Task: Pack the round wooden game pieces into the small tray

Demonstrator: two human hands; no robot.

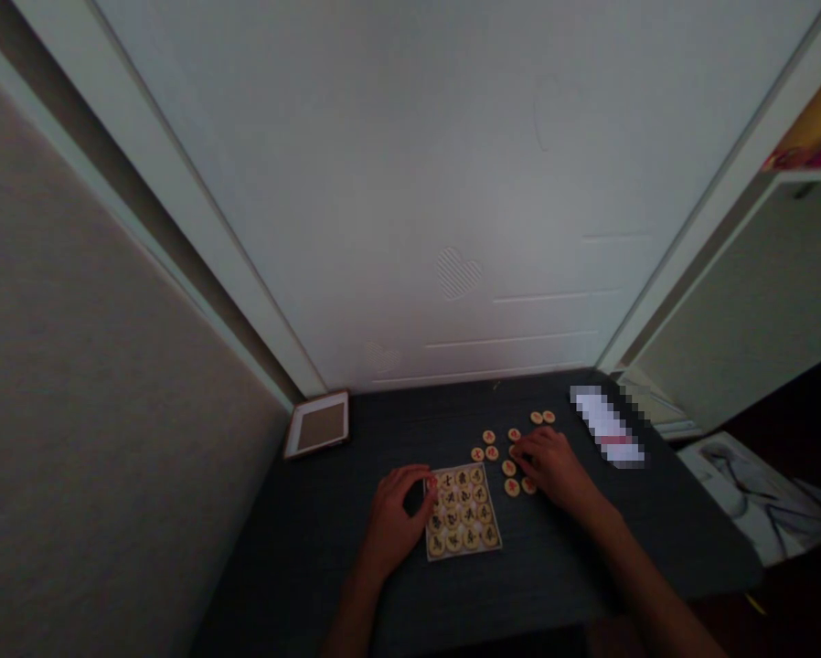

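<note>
Game pieces (492,453), round and pale, lie in the head view both inside an open square box (498,547) and loose on the dark worktop (301,567). The box sits between the two hands, just to the right of the left hand (395,514), and holds rows of pieces with black characters. The left hand's grip is closed by thumb and fingers around a red-marked corner piece (431,482) at the box's far left corner.

The right hand (553,464) reaches in from the right, its fingertips on a loose piece (514,451); whether its grip is closed on that piece I cannot tell. Loose red-marked pieces lie to the left of this grip, beyond it and nearer the wearer, one partly under the hand. Two more lie side by side farther off, beyond the right hand.

Well beyond the left grip, to its left, rests a shallow rimmed tray (323,428). Right of the right grip and farther back lies a pixelated pale object (606,425).
</note>
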